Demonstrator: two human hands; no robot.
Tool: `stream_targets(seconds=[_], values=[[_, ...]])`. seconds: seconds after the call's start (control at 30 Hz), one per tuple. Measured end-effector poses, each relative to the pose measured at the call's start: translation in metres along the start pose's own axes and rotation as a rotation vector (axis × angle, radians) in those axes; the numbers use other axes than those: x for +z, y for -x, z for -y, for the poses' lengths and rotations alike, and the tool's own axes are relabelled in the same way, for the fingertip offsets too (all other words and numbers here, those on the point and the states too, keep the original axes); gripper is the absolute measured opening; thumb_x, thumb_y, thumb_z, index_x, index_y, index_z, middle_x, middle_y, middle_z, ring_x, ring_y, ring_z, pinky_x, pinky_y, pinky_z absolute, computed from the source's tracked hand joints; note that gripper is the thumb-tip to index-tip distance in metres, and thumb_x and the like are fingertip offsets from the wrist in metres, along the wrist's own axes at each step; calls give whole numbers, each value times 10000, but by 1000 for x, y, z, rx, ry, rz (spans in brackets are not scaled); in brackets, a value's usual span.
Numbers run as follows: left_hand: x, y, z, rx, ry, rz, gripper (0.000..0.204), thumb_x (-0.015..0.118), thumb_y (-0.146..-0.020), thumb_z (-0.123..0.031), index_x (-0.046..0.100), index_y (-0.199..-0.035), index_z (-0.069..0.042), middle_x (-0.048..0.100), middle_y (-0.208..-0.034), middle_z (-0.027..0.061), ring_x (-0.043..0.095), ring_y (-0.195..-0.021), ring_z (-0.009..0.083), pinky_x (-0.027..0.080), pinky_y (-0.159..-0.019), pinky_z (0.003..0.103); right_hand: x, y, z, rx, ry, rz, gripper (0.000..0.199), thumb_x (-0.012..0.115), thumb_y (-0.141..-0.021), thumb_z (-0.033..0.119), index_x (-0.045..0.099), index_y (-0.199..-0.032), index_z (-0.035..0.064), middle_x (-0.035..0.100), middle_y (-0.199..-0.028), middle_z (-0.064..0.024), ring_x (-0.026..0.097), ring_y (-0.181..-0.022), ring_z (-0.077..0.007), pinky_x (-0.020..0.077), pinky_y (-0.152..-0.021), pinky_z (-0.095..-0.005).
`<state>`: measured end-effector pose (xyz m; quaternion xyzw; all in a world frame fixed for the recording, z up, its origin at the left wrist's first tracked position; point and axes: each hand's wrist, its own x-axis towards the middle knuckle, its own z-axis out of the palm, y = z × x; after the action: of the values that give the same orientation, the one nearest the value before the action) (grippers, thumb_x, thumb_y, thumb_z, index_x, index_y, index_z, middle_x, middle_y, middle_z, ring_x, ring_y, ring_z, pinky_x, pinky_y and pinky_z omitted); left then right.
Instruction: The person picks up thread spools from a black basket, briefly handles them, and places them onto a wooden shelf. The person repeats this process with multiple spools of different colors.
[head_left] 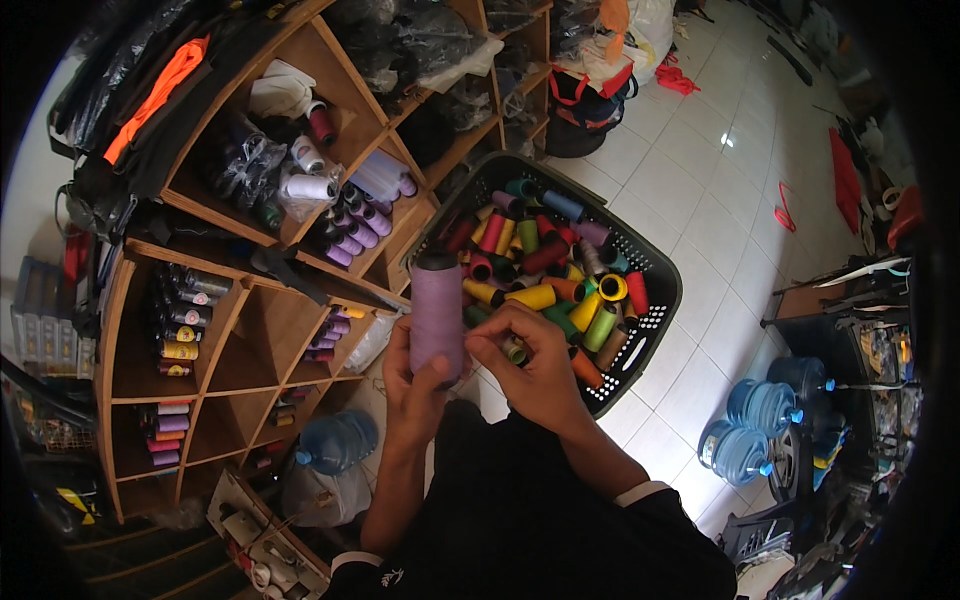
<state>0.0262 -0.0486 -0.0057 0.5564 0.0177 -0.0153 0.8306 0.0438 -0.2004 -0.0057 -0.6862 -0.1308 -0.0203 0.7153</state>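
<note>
Upright in front of me is a spool of purple thread (pixel 437 310) with a dark top end. My left hand (pixel 412 375) grips its lower part, the thumb across the front. Close against the spool's right side, my right hand (pixel 525 365) has thumb and index finger pinched together; whatever lies between them is too small to make out. Just beyond both hands stands a black perforated basket (pixel 655 315) full of thread spools in many colours, among them a yellow spool (pixel 612 288) and a light green spool (pixel 600 328).
Wooden cubby shelves (pixel 225 330) on the left hold purple spools (pixel 362 228) and other thread. A blue water jug (pixel 338 442) sits below them. More water jugs (pixel 735 448) stand to the right on the tiled floor (pixel 690 180). A dark bag (pixel 590 110) lies past the basket.
</note>
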Motion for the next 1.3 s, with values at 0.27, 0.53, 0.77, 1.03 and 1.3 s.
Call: stream_targets(seconds=[0.27, 0.53, 0.77, 1.03, 1.3], values=[[-4, -2, 2, 173, -427, -214, 456, 670, -839, -61, 396, -1199, -1, 524, -1063, 103, 541, -905, 135, 448, -798, 270, -5, 4, 21, -29, 10, 30, 78, 673, -820, 54, 619, -828, -2, 569, -766, -63, 531, -721, -145, 412, -668, -274], [2, -2, 0, 252, -553, -239, 411, 638, -837, -38, 417, -1182, -9, 515, -1013, 86, 544, -861, 128, 463, -751, 266, -6, 6, 16, 15, -126, 10, 81, 666, -833, 55, 622, -811, -9, 580, -761, -62, 561, -723, -146, 425, -679, -278], [1, 0, -3, 35, -230, -236, 420, 627, -844, -217, 444, -1166, -20, 554, -909, 94, 572, -810, 168, 475, -681, 293, -5, 8, 7, 11, -86, 31, 79, 675, -856, 34, 625, -865, -26, 602, -825, -57, 560, -769, -102, 441, -694, -241], [1, -2, -4, -125, 206, -50, 570, 575, -844, -426, 468, -1249, -39, 568, -1059, 74, 550, -944, 168, 430, -810, 339, 6, -1, 7, 220, -379, 4, 86, 674, -856, 20, 637, -898, -46, 649, -864, -67, 616, -789, -91, 499, -719, -229], [-2, -1, 0, -142, 255, 36, 516, 485, -908, -441, 490, -1247, -52, 576, -1082, 73, 549, -974, 181, 410, -772, 341, 5, -4, 4, 296, -476, 30, 100, 703, -835, 26, 632, -870, -37, 654, -798, -80, 649, -724, -121, 526, -679, -247]])
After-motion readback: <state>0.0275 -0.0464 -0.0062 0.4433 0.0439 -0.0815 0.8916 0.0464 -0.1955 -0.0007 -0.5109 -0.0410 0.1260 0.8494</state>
